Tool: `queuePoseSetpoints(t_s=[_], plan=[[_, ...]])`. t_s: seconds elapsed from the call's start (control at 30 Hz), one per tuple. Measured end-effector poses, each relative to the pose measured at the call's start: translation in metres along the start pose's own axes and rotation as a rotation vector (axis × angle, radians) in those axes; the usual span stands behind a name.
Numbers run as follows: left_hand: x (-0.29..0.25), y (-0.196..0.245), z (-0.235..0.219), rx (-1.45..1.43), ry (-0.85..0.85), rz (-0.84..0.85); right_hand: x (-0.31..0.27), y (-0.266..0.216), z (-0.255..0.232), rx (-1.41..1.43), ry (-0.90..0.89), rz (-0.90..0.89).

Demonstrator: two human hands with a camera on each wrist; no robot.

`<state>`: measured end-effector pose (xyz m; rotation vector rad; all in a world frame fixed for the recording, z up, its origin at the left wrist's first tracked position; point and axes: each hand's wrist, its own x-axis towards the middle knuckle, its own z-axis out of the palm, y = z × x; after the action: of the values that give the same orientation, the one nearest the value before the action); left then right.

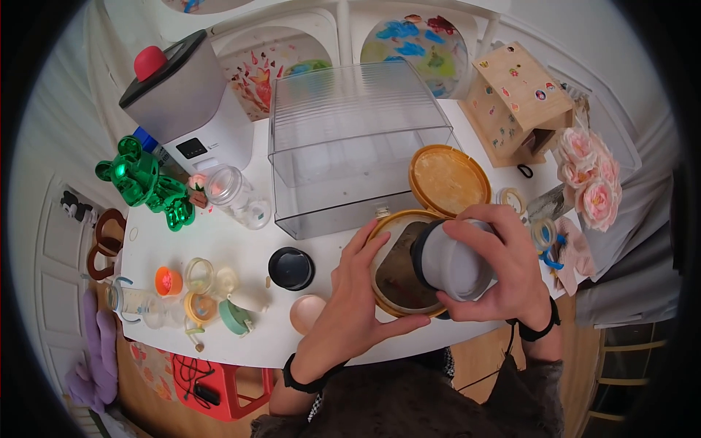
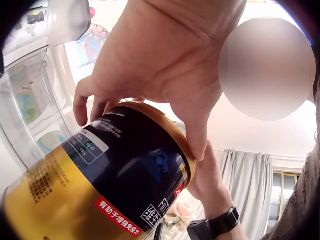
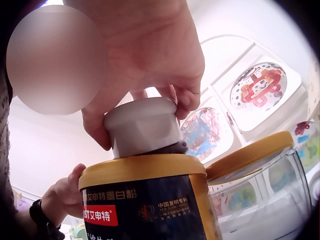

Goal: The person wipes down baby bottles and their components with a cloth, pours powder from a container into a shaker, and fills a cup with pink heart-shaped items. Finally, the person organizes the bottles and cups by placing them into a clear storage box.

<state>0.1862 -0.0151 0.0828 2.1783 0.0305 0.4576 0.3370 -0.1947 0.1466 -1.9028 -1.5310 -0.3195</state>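
Note:
A dark blue and gold protein powder tin (image 2: 130,150) stands with its yellow hinged lid (image 1: 449,181) flipped back. My left hand (image 1: 350,292) holds the tin by its rim, fingers along the far side and thumb on the near side. In my right hand (image 1: 504,270) is a grey cup (image 1: 456,259) with a black band, gripped round its body. It tilts over the tin's mouth, its black end overlapping the opening. The right wrist view shows the cup (image 3: 144,125) right at the gold rim (image 3: 142,170). Part of the tin's inside is hidden behind the cup.
Behind the tin is a clear plastic box (image 1: 350,168). A black round lid (image 1: 290,269) and pale disc (image 1: 307,312) lie to the left, beyond them baby bottle parts (image 1: 198,306). A glass jar (image 1: 230,190), green bear figure (image 1: 139,175), wooden house (image 1: 515,102) and flowers (image 1: 588,171) stand around.

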Motion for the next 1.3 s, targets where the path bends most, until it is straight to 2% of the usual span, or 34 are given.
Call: queuePoseSetpoints(t_s=[0.07, 0.17, 0.5, 0.57, 0.77, 0.87, 1.0, 1.07, 1.1, 1.17, 1.3], plan=[[-0.001, -0.002, 0.002, -0.036, 0.006, -0.013, 0.001, -0.002, -0.002, 0.032, 0.052, -0.011], [-0.001, -0.004, 0.002, -0.024, -0.007, -0.010, 0.001, 0.003, 0.004, 0.000, -0.018, -0.014], [0.000, -0.009, 0.003, -0.034, 0.003, 0.015, 0.005, 0.007, 0.002, 0.062, 0.047, 0.007], [0.000, -0.008, 0.002, -0.043, 0.004, 0.027, 0.008, 0.004, -0.003, 0.124, 0.147, 0.048], [-0.001, -0.010, 0.003, -0.019, -0.005, 0.009, 0.003, 0.016, 0.019, 0.075, 0.049, -0.006], [-0.002, -0.010, 0.004, -0.038, -0.001, 0.013, 0.005, 0.013, 0.018, 0.091, 0.078, -0.001], [-0.003, -0.010, 0.005, -0.027, 0.013, 0.035, 0.015, 0.001, 0.002, 0.045, 0.086, -0.095], [-0.003, -0.010, 0.006, -0.052, 0.041, 0.052, 0.019, -0.005, -0.001, 0.115, 0.153, -0.032], [-0.003, -0.010, 0.006, -0.050, 0.050, 0.055, 0.017, -0.004, 0.004, 0.114, 0.152, -0.041], [-0.004, -0.010, 0.006, -0.048, 0.043, 0.050, 0.012, 0.006, 0.024, 0.011, 0.037, -0.056], [-0.004, -0.009, 0.006, -0.042, 0.039, 0.037, 0.018, -0.002, 0.009, 0.014, 0.090, -0.068]])
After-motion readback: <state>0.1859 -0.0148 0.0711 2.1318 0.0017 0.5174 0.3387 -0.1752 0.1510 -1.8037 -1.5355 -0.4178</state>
